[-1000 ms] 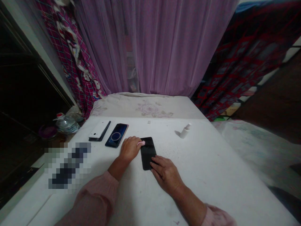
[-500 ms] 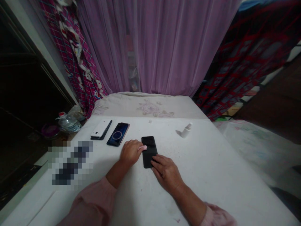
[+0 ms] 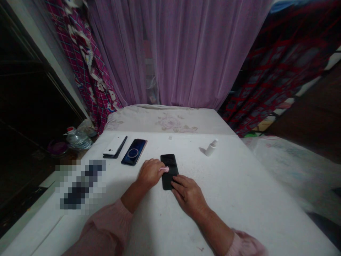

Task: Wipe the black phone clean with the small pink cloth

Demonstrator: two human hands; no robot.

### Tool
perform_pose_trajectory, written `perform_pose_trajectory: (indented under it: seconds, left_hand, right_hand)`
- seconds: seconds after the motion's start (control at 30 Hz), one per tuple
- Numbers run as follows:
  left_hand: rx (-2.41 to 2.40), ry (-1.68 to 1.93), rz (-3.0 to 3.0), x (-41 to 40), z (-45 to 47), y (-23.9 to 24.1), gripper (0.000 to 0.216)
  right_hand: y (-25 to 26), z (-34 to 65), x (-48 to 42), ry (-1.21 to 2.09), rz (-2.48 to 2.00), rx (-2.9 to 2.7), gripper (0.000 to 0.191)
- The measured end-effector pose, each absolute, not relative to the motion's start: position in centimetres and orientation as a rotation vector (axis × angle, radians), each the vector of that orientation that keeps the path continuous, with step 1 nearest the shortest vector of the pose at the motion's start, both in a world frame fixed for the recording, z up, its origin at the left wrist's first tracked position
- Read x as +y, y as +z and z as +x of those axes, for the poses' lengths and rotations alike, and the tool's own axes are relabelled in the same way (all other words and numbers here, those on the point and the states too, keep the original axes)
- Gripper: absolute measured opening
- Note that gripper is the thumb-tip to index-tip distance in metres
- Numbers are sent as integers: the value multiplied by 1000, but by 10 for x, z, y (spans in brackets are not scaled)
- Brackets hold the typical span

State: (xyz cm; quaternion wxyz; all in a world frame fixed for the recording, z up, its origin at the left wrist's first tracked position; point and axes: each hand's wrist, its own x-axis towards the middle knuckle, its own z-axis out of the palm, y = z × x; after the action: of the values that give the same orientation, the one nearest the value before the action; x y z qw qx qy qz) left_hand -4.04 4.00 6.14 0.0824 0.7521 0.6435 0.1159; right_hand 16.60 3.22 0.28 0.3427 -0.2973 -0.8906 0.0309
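A black smartphone (image 3: 167, 161) lies flat on the white tabletop, long side pointing away from me. My left hand (image 3: 151, 173) is closed on a small pink cloth (image 3: 165, 169), whose end touches the phone's screen near its left edge. My right hand (image 3: 189, 193) grips the lower right edge of the same phone, fingertips on the screen and thumb near the side. The rest of the cloth is hidden inside my left fingers.
A stack of phones with a white one (image 3: 115, 145) on top and another pair with a lit dark-blue phone (image 3: 134, 152) lie left. A white spray bottle (image 3: 212, 147) stands right. A pixelated patch covers something at the left edge. Purple curtains (image 3: 197, 53) hang behind.
My left hand has shifted slightly right and down with the pink cloth, which now reaches a little further onto the screen. My right hand and the phone have barely moved.
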Motion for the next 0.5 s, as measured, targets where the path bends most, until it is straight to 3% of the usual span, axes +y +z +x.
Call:
perform_pose_trajectory:
  seconds: [0.5]
  left_hand:
    - [1877,278,2302,60,-17,70,27]
  right_hand:
    - [0,166,33,107,-775,-2318,21]
